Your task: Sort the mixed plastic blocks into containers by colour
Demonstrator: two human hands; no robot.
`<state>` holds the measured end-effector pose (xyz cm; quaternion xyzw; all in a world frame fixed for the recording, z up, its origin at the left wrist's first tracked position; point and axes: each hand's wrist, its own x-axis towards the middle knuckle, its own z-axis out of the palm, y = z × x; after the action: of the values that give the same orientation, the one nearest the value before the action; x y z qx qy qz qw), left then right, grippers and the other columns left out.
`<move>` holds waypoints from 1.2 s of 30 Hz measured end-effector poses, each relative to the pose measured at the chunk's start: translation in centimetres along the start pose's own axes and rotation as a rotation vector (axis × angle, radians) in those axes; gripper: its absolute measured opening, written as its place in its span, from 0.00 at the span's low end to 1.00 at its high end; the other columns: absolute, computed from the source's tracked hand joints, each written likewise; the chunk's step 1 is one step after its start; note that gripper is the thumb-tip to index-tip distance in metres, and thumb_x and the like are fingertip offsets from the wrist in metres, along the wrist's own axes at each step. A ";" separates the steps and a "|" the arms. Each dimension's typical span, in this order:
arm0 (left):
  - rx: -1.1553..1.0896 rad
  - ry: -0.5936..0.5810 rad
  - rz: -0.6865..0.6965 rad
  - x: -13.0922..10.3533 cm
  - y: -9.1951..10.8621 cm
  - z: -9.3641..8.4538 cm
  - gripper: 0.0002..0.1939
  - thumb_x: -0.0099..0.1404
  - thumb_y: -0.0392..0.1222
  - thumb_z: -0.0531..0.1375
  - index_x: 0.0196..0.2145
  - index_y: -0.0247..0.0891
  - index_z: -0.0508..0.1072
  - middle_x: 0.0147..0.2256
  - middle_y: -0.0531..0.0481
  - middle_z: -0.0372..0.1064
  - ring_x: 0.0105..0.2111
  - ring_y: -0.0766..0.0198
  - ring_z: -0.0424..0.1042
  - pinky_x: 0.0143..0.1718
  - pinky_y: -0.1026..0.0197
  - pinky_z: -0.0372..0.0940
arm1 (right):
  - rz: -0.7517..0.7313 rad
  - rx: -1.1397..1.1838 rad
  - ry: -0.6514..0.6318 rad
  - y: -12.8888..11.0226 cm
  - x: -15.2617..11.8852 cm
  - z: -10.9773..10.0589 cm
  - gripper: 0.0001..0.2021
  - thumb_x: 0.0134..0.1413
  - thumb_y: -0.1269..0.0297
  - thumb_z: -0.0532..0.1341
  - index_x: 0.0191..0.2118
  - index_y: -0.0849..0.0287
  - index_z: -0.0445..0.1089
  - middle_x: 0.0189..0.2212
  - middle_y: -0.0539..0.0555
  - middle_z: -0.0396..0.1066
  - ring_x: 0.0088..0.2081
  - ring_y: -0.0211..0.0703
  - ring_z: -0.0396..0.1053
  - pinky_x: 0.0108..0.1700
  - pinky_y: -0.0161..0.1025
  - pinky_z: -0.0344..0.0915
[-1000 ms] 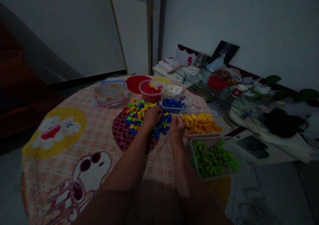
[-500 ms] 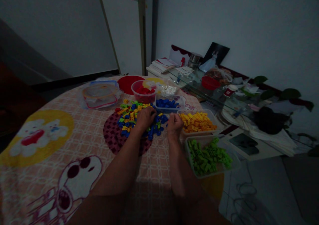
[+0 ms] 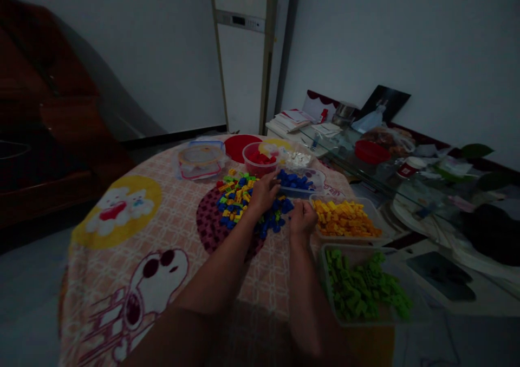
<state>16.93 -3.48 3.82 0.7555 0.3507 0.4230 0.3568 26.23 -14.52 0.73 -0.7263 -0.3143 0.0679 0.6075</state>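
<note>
A mixed pile of toy building bricks, mostly yellow, blue and green, lies on a dark red patterned circle of the cloth. My left hand is over the pile's right side, fingers stretched toward the clear box of blue bricks; nothing shows in them. Right of the pile my right hand is closed, its fingertips curled in beside some blue bricks. What it holds, if anything, is hidden. Close to its right stands a box of yellow bricks, and nearer me a box of green bricks.
Behind the pile stand a round tub of red bricks and some white bricks. Stacked clear lids lie at the back left near a red disc. A cluttered glass-topped table adjoins on the right.
The view has swung left and up. My left hand has moved from over the pile toward the blue-brick box, and its fingers have straightened. My right hand stays closed beside the yellow-brick box.
</note>
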 end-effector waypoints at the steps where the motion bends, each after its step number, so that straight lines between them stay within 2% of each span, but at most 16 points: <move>1: -0.024 -0.010 0.002 0.0 0.0 0.1 0.24 0.63 0.30 0.57 0.56 0.38 0.73 0.55 0.43 0.74 0.47 0.59 0.78 0.50 0.57 0.72 | 0.000 0.003 -0.002 0.0 0.0 0.0 0.18 0.60 0.50 0.53 0.26 0.55 0.69 0.19 0.48 0.66 0.25 0.43 0.63 0.33 0.38 0.59; 3: -0.020 -0.009 0.002 -0.1 -0.1 0.0 0.25 0.63 0.30 0.57 0.57 0.39 0.73 0.54 0.43 0.75 0.47 0.59 0.78 0.50 0.56 0.72 | 0.005 0.006 -0.006 0.0 0.0 -0.1 0.18 0.60 0.50 0.53 0.26 0.55 0.70 0.19 0.48 0.65 0.25 0.43 0.64 0.33 0.38 0.60; 7: 0.102 0.015 0.000 -0.6 -0.1 -0.6 0.18 0.63 0.31 0.58 0.49 0.38 0.78 0.45 0.44 0.78 0.44 0.58 0.77 0.51 0.54 0.71 | 0.057 0.038 -0.022 0.0 -0.1 0.0 0.17 0.59 0.51 0.54 0.26 0.55 0.70 0.16 0.46 0.63 0.23 0.43 0.63 0.30 0.37 0.60; 11: 0.219 0.010 0.020 -0.8 0.2 -0.9 0.15 0.63 0.32 0.58 0.45 0.37 0.80 0.43 0.44 0.78 0.43 0.58 0.76 0.51 0.55 0.70 | 0.097 0.060 -0.035 0.3 0.0 0.2 0.18 0.58 0.50 0.53 0.25 0.56 0.69 0.15 0.46 0.63 0.21 0.41 0.62 0.28 0.36 0.59; 18: 0.432 -0.168 0.038 -1.0 0.8 -1.1 0.09 0.64 0.35 0.60 0.38 0.38 0.81 0.38 0.46 0.79 0.39 0.58 0.76 0.46 0.58 0.68 | 0.132 0.133 -0.036 0.9 0.1 0.7 0.18 0.57 0.50 0.55 0.27 0.57 0.71 0.15 0.45 0.63 0.21 0.40 0.62 0.27 0.36 0.58; 21: 0.546 -0.305 0.016 -1.2 0.9 -1.6 0.08 0.64 0.39 0.62 0.39 0.40 0.81 0.38 0.47 0.79 0.40 0.57 0.77 0.44 0.58 0.68 | 0.139 0.162 -0.023 0.9 0.1 0.8 0.17 0.57 0.50 0.56 0.27 0.57 0.72 0.15 0.44 0.62 0.20 0.40 0.61 0.27 0.36 0.59; 24: 0.623 -0.403 0.008 -1.3 0.7 -1.9 0.13 0.61 0.43 0.67 0.44 0.40 0.81 0.43 0.45 0.79 0.44 0.54 0.77 0.45 0.58 0.68 | 0.125 0.159 -0.040 0.9 0.1 0.7 0.17 0.57 0.51 0.56 0.28 0.58 0.73 0.15 0.45 0.63 0.21 0.40 0.62 0.27 0.36 0.59; 29: 0.663 -0.420 0.047 -1.3 0.1 -1.9 0.19 0.57 0.40 0.69 0.48 0.39 0.79 0.48 0.43 0.77 0.50 0.52 0.75 0.51 0.58 0.66 | 0.138 0.142 -0.032 1.0 0.1 0.7 0.18 0.57 0.51 0.56 0.27 0.57 0.72 0.15 0.45 0.64 0.21 0.40 0.62 0.27 0.36 0.59; 36: 0.556 -0.439 0.020 -1.0 0.4 -2.8 0.16 0.59 0.37 0.65 0.46 0.38 0.81 0.39 0.47 0.80 0.40 0.56 0.77 0.46 0.59 0.68 | 0.159 0.148 -0.028 1.0 0.1 0.9 0.18 0.57 0.51 0.56 0.24 0.56 0.70 0.14 0.45 0.63 0.19 0.39 0.61 0.26 0.36 0.59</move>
<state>14.14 -3.84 4.82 0.9001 0.3598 0.1426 0.2003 26.31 -13.79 -0.37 -0.7010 -0.2582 0.1493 0.6478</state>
